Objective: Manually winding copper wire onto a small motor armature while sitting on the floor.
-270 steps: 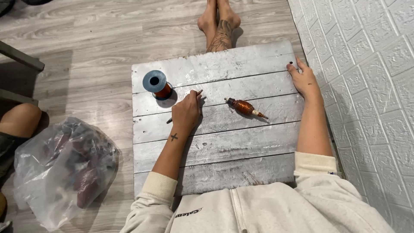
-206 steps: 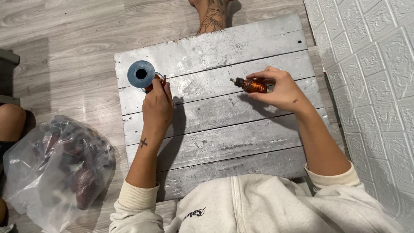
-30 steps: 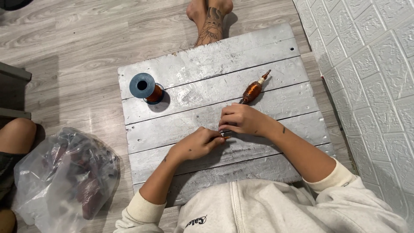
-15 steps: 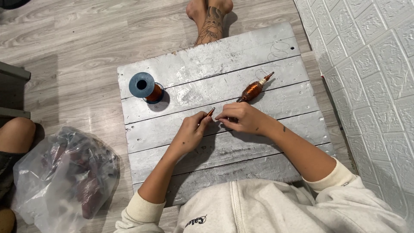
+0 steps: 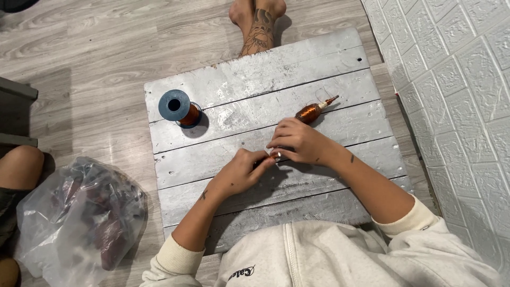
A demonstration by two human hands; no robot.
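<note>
Both hands meet over the middle of a grey plank board (image 5: 319,58) lying on a wood-look floor (image 5: 95,48).

Left hand (image 5: 240,172): fingers curled, thumb and forefinger pressed together at the tips, pinching something small and dark right where it meets the other hand. Can't tell what the small item is; it's mostly hidden by the fingers.

Right hand (image 5: 298,142): fingers bunched and bent down, fingertips closed on the same small item, touching the left fingertips. A small pale bit shows at the pinch point.

Copper wire coil (image 5: 310,111): a spindle-shaped winding with a thin stem sticking out toward the far right, lies on the board just beyond the right hand, tilted diagonally. Looks just apart from the knuckles; can't tell if fine wire runs from it to the fingers.

Wire spool (image 5: 178,108): blue flanges, copper winding, stands upright near the far-left part of the board, well apart from both hands.

Off the board, left: a clear plastic bag (image 5: 79,223) with dark reddish contents on the floor, next to a bare knee (image 5: 18,167). A tattooed foot (image 5: 257,24) rests at the board's far edge. White textured wall panel (image 5: 457,95) on the right.
</note>
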